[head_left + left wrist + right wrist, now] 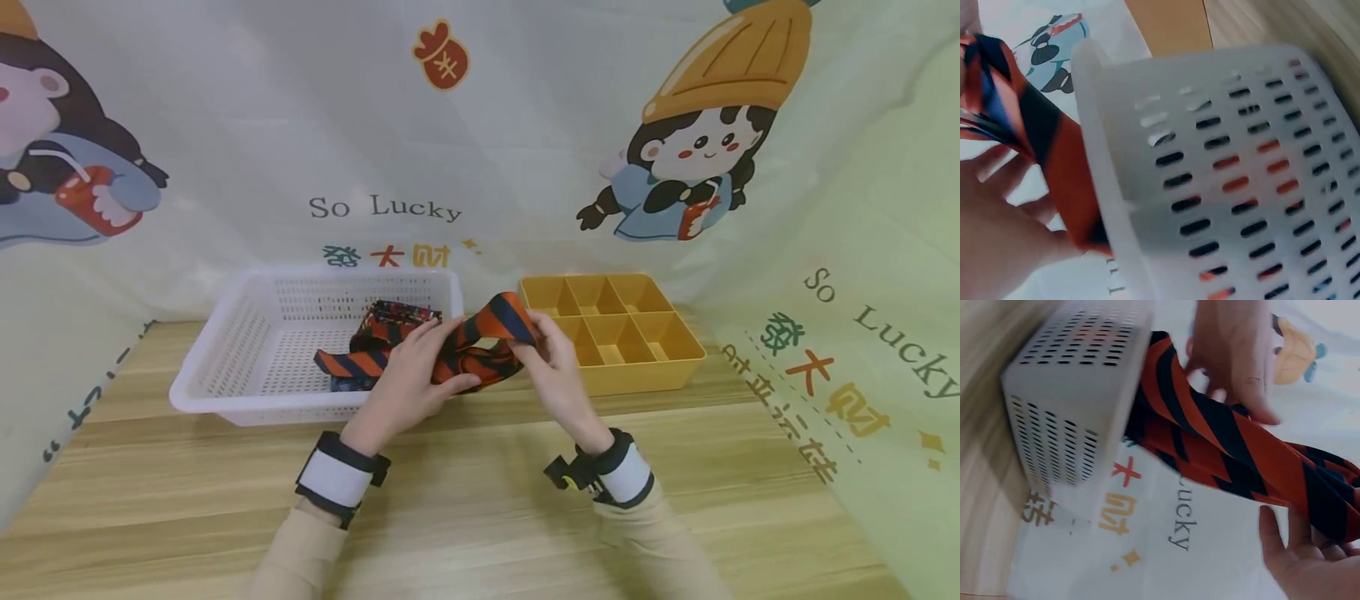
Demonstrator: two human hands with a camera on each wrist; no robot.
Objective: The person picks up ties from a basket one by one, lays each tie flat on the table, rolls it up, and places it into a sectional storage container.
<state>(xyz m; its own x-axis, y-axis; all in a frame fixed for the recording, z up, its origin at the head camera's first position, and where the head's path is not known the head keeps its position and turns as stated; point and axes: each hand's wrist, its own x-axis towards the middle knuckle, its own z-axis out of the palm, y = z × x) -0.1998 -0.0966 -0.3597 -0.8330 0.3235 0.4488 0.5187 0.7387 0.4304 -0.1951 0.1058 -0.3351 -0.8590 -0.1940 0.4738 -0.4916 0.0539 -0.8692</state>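
An orange-and-navy striped necktie [495,327] is folded into a loop between my hands, its narrower end lying over the white basket. My right hand [551,358] grips the looped part at the basket's right end; in the right wrist view its fingers [1300,540] are under the folds. Over the tie's middle lies my left hand [412,375], fingers stretched forward and thumb pointing right. In the left wrist view the striped cloth [1063,169] runs past that hand to the basket rim. Part of the tie is hidden beneath the left hand.
The white perforated basket [217,358] stands on the wooden table [465,517], holding a rolled patterned tie [397,314] and some dark blue cloth [351,383]. To its right is a yellow box [637,377] with several compartments. A printed curtain [525,150] hangs behind.
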